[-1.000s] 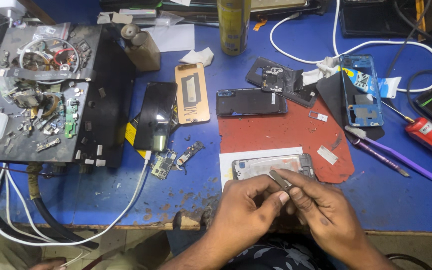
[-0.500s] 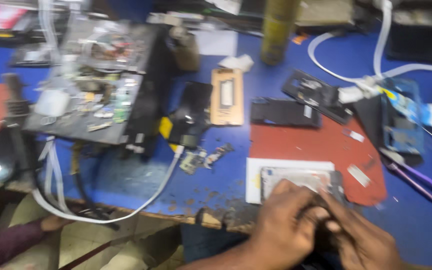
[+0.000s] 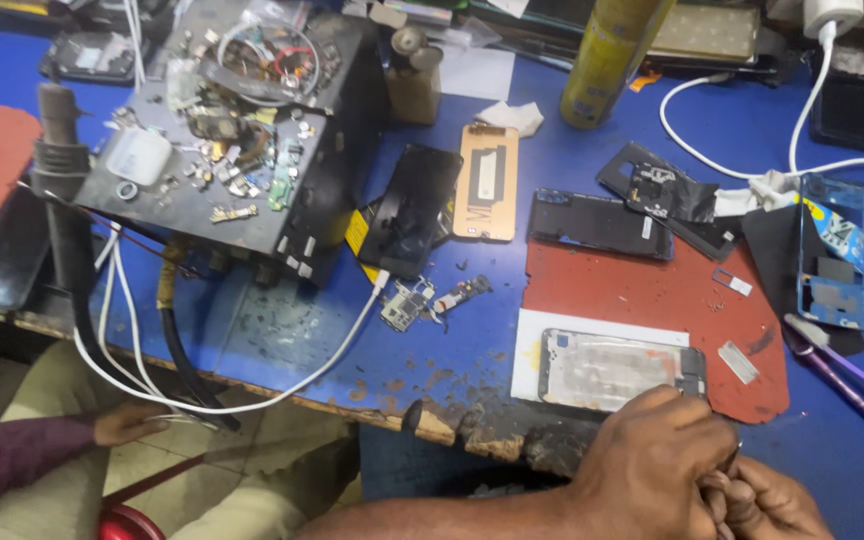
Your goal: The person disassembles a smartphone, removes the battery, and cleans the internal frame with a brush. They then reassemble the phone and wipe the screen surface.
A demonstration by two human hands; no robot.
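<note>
Left hand (image 3: 657, 465) and right hand (image 3: 767, 500) curled, pressed together at near edge; whatever they pinch stays hidden (cannot tell). Phone frame (image 3: 617, 368) just beyond knuckles, on white sheet (image 3: 602, 328) over red mat (image 3: 652, 290).

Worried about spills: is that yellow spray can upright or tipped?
Upright: the yellow spray can stands on its base on the blue table.

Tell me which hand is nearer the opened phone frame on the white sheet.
Left. The left hand sits just below the phone frame, nearly touching; the right hand is lower and further right.
</note>
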